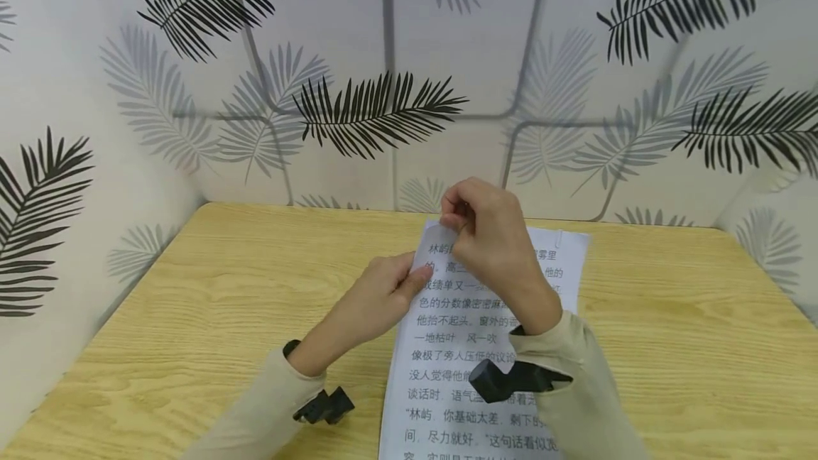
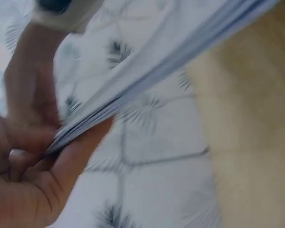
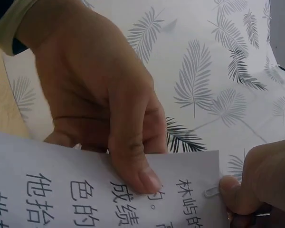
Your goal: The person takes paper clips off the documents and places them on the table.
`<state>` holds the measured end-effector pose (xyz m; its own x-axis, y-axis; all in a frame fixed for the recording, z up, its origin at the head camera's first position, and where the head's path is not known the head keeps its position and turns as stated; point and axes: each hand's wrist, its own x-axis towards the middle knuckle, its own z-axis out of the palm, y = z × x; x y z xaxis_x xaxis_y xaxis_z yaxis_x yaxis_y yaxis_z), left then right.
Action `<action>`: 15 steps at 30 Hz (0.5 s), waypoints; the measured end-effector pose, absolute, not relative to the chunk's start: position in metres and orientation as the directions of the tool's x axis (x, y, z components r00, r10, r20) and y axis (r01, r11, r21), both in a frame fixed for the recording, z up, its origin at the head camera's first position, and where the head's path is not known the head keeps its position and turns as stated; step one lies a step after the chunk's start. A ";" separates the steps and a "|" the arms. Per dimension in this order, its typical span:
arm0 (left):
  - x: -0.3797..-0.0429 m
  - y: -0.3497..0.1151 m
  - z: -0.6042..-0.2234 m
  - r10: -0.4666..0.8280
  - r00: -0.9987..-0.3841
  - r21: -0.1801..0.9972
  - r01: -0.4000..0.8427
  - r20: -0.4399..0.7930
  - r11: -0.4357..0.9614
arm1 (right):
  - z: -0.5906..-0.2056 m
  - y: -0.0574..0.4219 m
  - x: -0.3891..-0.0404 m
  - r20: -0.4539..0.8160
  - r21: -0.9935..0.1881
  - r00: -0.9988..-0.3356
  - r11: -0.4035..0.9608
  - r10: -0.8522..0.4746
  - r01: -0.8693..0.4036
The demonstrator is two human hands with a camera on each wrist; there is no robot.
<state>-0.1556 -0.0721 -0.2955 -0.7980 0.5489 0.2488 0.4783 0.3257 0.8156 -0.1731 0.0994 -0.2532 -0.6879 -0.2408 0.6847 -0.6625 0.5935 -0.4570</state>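
A stack of printed paper sheets (image 1: 473, 336) is tilted up from the table, its layered edges showing in the left wrist view. My left hand (image 1: 377, 297) grips the left edge near the top, thumb (image 3: 145, 178) on the printed face and fingers behind. At the top left corner, my right hand (image 1: 492, 240) pinches a small clear paper clip (image 3: 212, 191); part of the clip lies over the sheet and its outer end is hidden by the fingertips. Another paper clip (image 1: 559, 238) sits on the top edge toward the right corner.
The wood-grain table (image 1: 255, 254) extends to both sides of the paper. Behind its far edge stands a pale wall covering (image 1: 358, 41) with a leaf pattern. Black wrist camera mounts (image 1: 505, 380) stick out from both cuffs.
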 end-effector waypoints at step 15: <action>-0.160 -0.088 -0.289 0.540 -0.841 0.834 0.290 -0.013 0.470 | -0.258 0.096 -0.175 0.690 -0.454 -0.654 0.519 -0.309 -0.724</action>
